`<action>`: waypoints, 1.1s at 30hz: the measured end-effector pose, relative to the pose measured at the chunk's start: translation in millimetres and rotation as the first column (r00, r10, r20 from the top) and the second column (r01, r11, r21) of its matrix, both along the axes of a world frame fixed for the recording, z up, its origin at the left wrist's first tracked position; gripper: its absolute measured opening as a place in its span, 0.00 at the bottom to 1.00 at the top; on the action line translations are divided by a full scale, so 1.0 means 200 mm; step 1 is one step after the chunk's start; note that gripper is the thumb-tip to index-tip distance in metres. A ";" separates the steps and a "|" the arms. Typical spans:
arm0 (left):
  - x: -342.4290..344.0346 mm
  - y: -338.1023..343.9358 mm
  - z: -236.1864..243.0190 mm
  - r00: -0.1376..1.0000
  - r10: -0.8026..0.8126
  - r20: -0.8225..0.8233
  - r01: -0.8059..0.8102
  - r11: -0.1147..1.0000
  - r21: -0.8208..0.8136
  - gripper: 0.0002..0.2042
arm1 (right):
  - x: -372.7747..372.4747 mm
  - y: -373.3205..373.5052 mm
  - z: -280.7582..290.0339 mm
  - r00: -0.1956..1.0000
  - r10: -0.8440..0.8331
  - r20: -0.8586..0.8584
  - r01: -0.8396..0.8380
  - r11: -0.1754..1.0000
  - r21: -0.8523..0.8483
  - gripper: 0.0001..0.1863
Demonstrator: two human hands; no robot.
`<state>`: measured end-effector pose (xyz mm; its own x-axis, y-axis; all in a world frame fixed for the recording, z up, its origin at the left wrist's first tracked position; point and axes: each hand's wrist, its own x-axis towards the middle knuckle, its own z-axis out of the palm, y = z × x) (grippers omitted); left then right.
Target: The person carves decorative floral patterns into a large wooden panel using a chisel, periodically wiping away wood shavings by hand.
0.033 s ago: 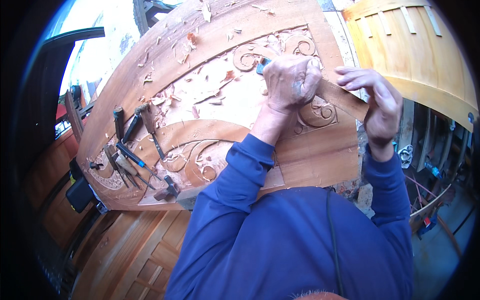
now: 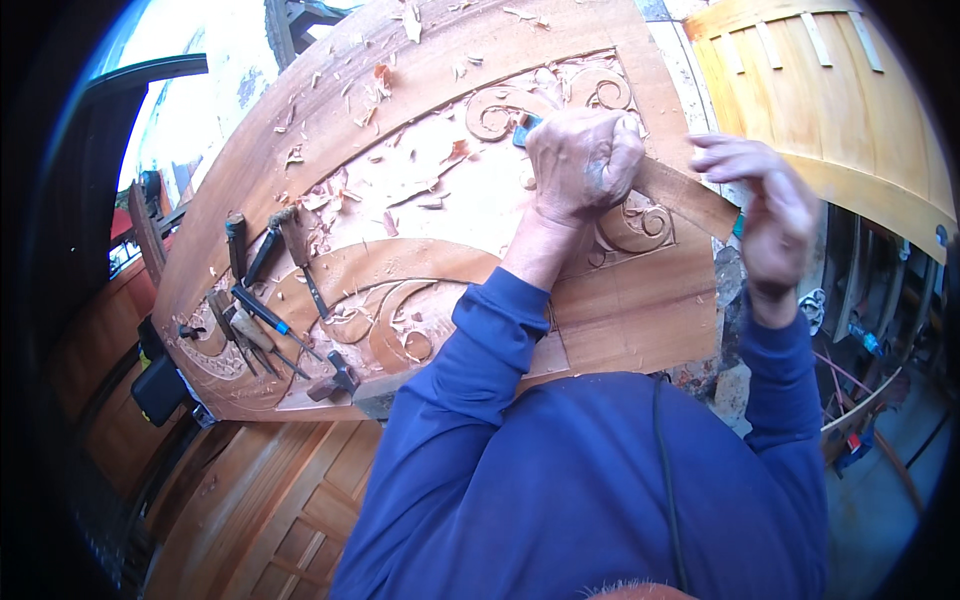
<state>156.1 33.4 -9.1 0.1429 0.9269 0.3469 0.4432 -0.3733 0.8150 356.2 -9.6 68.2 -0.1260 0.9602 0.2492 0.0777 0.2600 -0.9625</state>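
Note:
A large wooden panel with carved scrolls lies before me, strewn with shavings. My left hand is closed in a fist over its upper right carving, thumb uppermost. From the fist's left side pokes a blue tool end; the rest of that tool is hidden by the fingers. A flat brown wooden strip runs from behind this hand past the panel's right edge; whether the fist grips it I cannot tell. My right hand, smeared by motion, hovers right of the strip's end with fingers stretched out, apparently holding nothing.
Several carving chisels lie on the panel's left part, with a small hammer near its front edge. A grey block rests beside the hammer. Yellowish wooden panelling stands at the upper right, a cluttered bin below.
My right hand has moved right, away from the wooden strip's end, uncovering a small green thing there. My left hand has stayed in place.

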 end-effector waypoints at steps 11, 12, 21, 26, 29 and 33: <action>0.06 0.06 0.01 0.987 0.161 -0.028 -0.158 0.983 0.093 0.14 | 0.03 0.20 0.00 0.999 0.007 -0.036 -0.004 0.996 0.086 0.27; 0.05 0.05 0.02 0.985 0.169 -0.030 -0.168 0.985 0.045 0.14 | 0.08 0.21 0.02 1.000 -0.014 -0.020 0.016 0.990 0.137 0.28; 0.03 0.03 0.00 0.947 0.214 0.241 -0.269 0.936 0.226 0.16 | -0.18 0.22 0.18 0.944 0.283 0.169 -0.299 0.951 0.074 0.13; -0.22 -0.18 0.15 0.996 0.087 -0.031 -0.067 0.913 0.403 0.09 | -0.29 -0.10 0.22 0.882 0.214 0.420 -0.300 0.942 0.151 0.21; -0.22 -0.27 0.21 0.959 -0.065 -0.275 0.138 0.957 0.255 0.09 | -0.22 -0.37 0.08 0.953 0.200 0.227 -0.131 0.949 -0.286 0.32; -0.28 -0.09 0.02 0.943 0.166 -0.289 -0.069 0.946 0.316 0.31 | -0.12 -0.47 0.08 0.997 -0.053 -0.049 -0.005 0.625 -0.781 0.31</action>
<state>99.4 15.7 -4.7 0.1837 0.8042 0.5653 0.7096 -0.5065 0.4899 331.7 -104.4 84.8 -0.1121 0.8010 -0.5881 0.0068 -0.5912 -0.8065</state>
